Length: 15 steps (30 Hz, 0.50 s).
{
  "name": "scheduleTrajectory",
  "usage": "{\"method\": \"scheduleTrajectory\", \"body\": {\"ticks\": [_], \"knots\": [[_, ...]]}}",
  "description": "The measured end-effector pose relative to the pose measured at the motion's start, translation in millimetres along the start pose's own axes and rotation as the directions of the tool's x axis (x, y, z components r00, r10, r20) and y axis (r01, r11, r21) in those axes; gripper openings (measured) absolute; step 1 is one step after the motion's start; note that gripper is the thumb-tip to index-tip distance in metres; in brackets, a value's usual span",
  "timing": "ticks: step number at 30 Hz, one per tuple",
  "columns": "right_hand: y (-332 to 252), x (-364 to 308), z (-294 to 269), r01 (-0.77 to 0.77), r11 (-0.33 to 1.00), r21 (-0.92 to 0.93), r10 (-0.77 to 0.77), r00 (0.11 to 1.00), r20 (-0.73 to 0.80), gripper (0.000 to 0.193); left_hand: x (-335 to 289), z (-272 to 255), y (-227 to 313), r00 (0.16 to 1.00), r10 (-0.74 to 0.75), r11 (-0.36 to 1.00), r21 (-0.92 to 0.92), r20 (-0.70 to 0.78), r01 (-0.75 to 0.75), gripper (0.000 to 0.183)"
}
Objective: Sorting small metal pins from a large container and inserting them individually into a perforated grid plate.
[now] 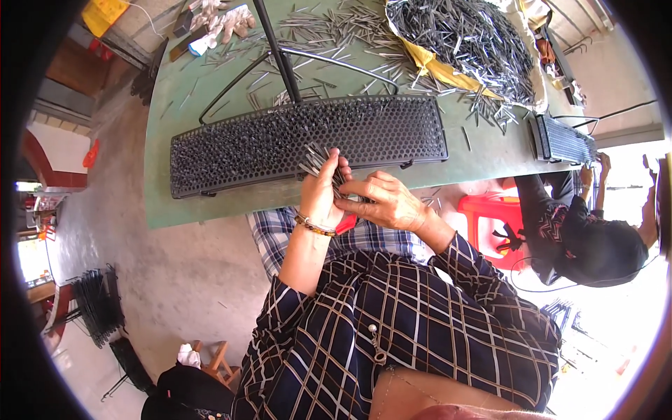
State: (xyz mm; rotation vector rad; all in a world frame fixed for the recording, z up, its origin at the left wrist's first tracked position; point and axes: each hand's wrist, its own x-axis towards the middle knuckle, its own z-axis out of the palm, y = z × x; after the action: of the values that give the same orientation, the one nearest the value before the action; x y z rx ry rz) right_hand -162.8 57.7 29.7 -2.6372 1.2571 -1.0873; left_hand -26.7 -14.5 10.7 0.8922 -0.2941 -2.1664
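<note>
My left hand (321, 198) is wrapped round a bundle of thin dark metal-looking strips (316, 157), whose ends fan out past the thumb. Against the bundle's lower part, the fingers of my right hand (386, 201) are bent and pressed together; what lies between their tips is partly hidden. Just beyond both hands stands a long black rack (350, 133) with rows of round holes. Many of its holes on the left and along the top hold upright strips, while bare holes show at the right. A bracelet circles my left wrist.
The green table (462, 175) carries scattered strips (329, 28) and a large heap of them (465, 45) on yellow-edged sacking. Gloves (227, 24) lie at the far left. A black frame (280, 63) rises behind the rack. At right, another person (595, 238) works at a second rack (563, 140), near a red stool (490, 217).
</note>
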Motion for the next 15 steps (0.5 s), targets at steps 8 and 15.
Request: {"method": "scheduleTrajectory", "body": {"ticks": [8, 15], "knots": [[-8, 7, -13, -0.259, 0.896, 0.36, 0.35, 0.911, -0.216, 0.026, 3, -7, 3, 0.999, -0.014, 0.999, -0.041, -0.039, 0.012, 0.011], [55, 34, -7, -0.577, 0.7, 0.421, 0.697, 0.679, -0.229, 0.029, -8, -11, -8, 0.972, -0.209, 0.959, 0.218, 0.11, 0.181, 0.019]]}}
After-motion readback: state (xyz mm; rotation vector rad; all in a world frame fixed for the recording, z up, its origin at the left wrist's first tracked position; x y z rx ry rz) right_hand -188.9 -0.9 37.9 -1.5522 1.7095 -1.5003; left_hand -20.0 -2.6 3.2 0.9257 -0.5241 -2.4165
